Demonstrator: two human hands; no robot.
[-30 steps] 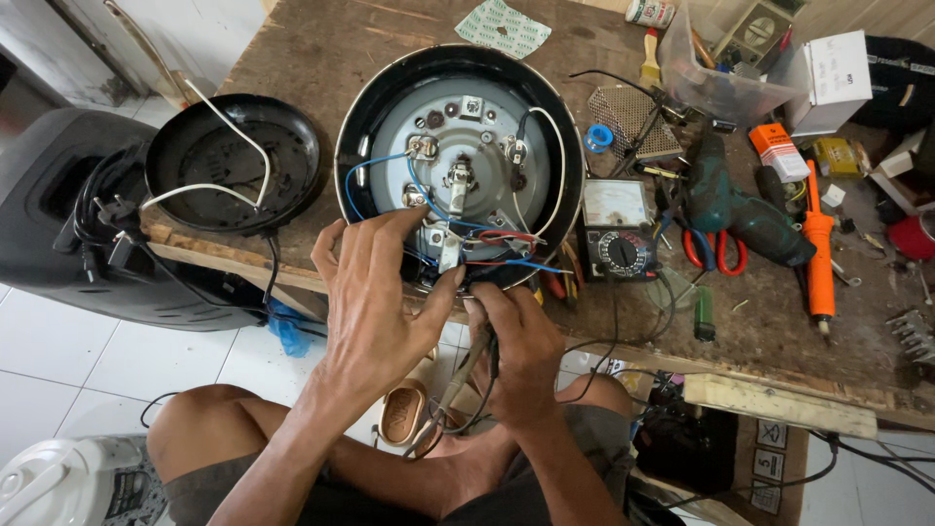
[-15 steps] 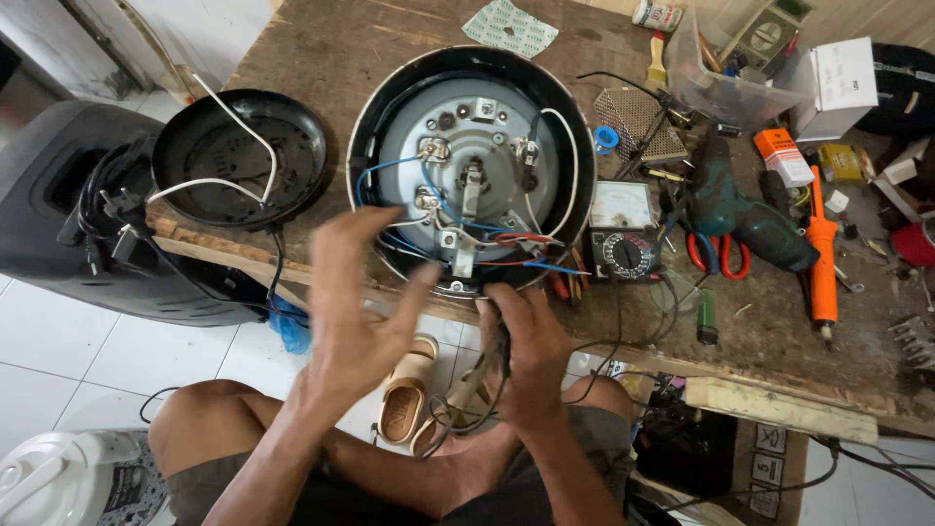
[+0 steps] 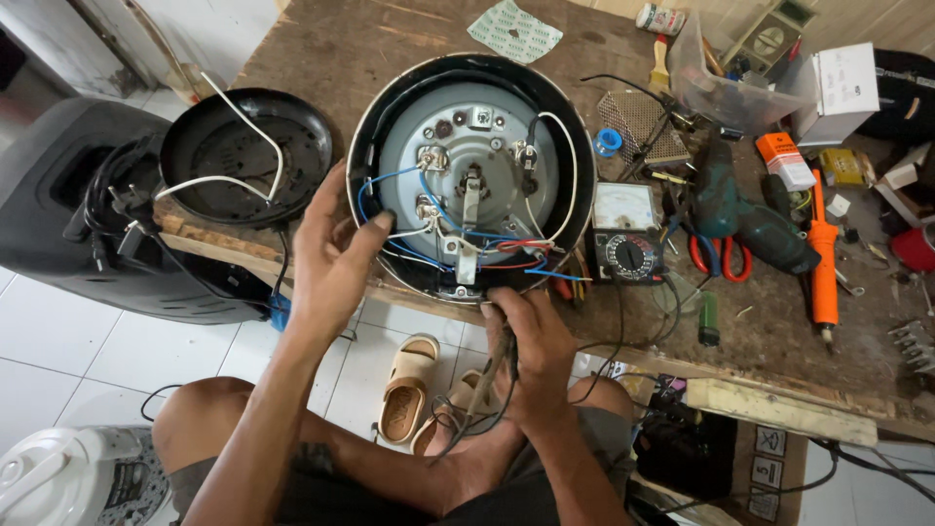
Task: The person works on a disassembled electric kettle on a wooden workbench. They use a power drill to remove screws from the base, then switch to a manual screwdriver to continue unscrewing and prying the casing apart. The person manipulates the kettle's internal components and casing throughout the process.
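An upturned round cooker base (image 3: 472,166) lies on the wooden workbench (image 3: 370,49), its metal plate, terminals and blue, red and white wires exposed. My left hand (image 3: 331,258) rests on the near left rim of the base, fingers spread, a fingertip by the blue wire. My right hand (image 3: 531,356) is below the bench edge, closed around a thin dark probe (image 3: 492,375) and a bundle of black wires, its tip near the base's front rim.
A black bottom cover (image 3: 243,156) with a white cord lies left of the base. An analog multimeter (image 3: 623,234), red-handled scissors (image 3: 719,258), a dark drill (image 3: 750,209) and an orange tool (image 3: 823,263) sit right. A black appliance (image 3: 88,224) stands at left. Sandals (image 3: 409,390) lie on the floor.
My left hand moved from the wiring at the base's front to its left rim. My right hand stayed low with the probe and wires. The view shifted slightly.
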